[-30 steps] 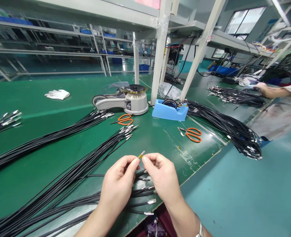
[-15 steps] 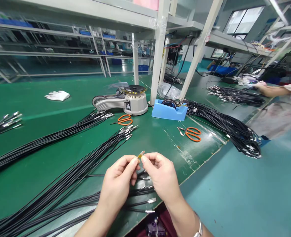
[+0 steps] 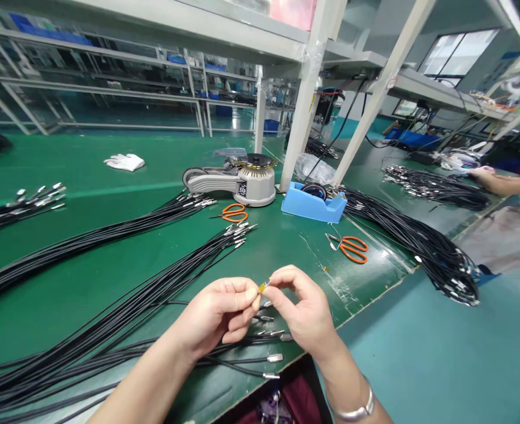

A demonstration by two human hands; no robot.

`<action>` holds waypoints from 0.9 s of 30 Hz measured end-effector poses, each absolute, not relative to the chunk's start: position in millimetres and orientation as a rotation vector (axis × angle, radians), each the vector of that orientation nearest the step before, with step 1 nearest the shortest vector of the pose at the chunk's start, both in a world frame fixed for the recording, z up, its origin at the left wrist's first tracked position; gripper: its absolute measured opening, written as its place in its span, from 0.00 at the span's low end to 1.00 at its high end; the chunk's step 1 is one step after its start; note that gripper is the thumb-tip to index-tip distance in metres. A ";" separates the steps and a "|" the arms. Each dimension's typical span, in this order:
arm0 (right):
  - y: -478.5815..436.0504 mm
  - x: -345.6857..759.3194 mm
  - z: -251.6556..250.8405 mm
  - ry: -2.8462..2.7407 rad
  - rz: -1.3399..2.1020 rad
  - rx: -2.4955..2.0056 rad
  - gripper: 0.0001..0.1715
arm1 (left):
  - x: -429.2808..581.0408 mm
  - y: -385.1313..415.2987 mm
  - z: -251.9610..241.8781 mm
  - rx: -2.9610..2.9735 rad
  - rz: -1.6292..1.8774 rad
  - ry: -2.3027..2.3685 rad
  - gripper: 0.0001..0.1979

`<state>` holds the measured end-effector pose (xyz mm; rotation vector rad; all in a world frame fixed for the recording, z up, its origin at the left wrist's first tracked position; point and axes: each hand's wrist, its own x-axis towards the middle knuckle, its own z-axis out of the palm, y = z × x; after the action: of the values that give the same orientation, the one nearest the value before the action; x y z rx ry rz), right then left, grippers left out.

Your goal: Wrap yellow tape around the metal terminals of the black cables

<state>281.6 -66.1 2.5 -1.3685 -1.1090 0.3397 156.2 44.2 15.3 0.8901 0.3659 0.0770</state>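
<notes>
My left hand pinches a cable end between thumb and forefinger. A bit of amber tape shows around its small metal connector. The thumb and forefinger of my right hand close on the connector's tip from the other side. Beneath both hands lie several black cables with silver connectors, pointing right towards the table edge. A larger bundle of black cables runs diagonally to the left of my hands. How much of the held cable hangs below my fingers is hidden.
A grey tape dispenser, orange-handled scissors, a blue tape holder and another orange-handled pair of scissors lie beyond my hands. A white glove is back left. Cable bundles lie right, near a person's arm.
My view has swung left, so the table things appear further right. My right-hand fingers have shifted onto the connector's tip, and my left hand has turned flatter.
</notes>
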 end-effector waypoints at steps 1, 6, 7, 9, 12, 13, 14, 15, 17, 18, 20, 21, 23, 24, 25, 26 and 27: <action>-67.9 285.4 5.3 -1.194 0.325 -1.352 0.06 | 154.8 45.0 15.4 0.868 0.027 0.351 0.10; -73.3 298.0 16.4 -1.584 0.321 -1.269 0.10 | 149.9 47.2 16.7 0.892 -0.127 0.337 0.13; -74.1 299.3 16.7 -1.586 0.332 -1.268 0.10 | 149.7 47.0 17.6 0.917 -0.126 0.337 0.13; -76.1 302.2 15.7 -1.517 0.405 -1.275 0.10 | 150.2 45.0 20.5 1.025 -0.084 0.353 0.13; -79.4 307.2 12.3 -1.307 0.619 -1.285 0.10 | 152.7 38.5 26.7 1.324 0.053 0.428 0.13; -80.2 308.6 11.3 -1.240 0.675 -1.301 0.08 | 153.7 35.9 28.8 1.428 0.100 0.456 0.13; -80.6 309.6 10.5 -1.183 0.716 -1.324 0.06 | 154.6 33.4 30.8 1.519 0.144 0.481 0.13; -80.5 310.2 9.9 -1.139 0.739 -1.351 0.06 | 155.5 31.2 32.5 1.588 0.179 0.501 0.12; -79.3 309.4 9.4 -1.072 0.762 -1.401 0.09 | 156.9 27.4 34.6 1.668 0.223 0.530 0.11; -78.4 308.2 9.4 -1.046 0.776 -1.412 0.09 | 157.4 26.0 35.0 1.691 0.227 0.538 0.11; -76.9 305.1 9.9 -1.016 0.793 -1.421 0.10 | 158.4 24.0 34.7 1.726 0.206 0.556 0.12; -76.7 303.5 10.3 -1.010 0.798 -1.427 0.10 | 158.8 23.2 34.0 1.743 0.200 0.561 0.13; -78.0 301.9 11.5 -1.008 0.796 -1.438 0.10 | 159.9 21.9 32.2 1.781 0.215 0.562 0.14; -79.5 302.1 12.3 -1.016 0.802 -1.441 0.10 | 160.6 21.2 31.0 1.800 0.232 0.553 0.14; -81.5 303.1 13.1 -1.027 0.816 -1.444 0.10 | 161.4 20.3 29.9 1.820 0.251 0.537 0.14; -83.9 304.7 13.9 -1.038 0.841 -1.447 0.10 | 162.5 19.2 28.7 1.840 0.268 0.518 0.14; -86.4 306.9 14.5 -1.047 0.870 -1.455 0.10 | 163.8 17.9 27.6 1.859 0.279 0.501 0.14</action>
<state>306.9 -86.4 14.5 -1.4552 -1.0468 0.8698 163.8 17.9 27.6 1.8588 0.5008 0.2790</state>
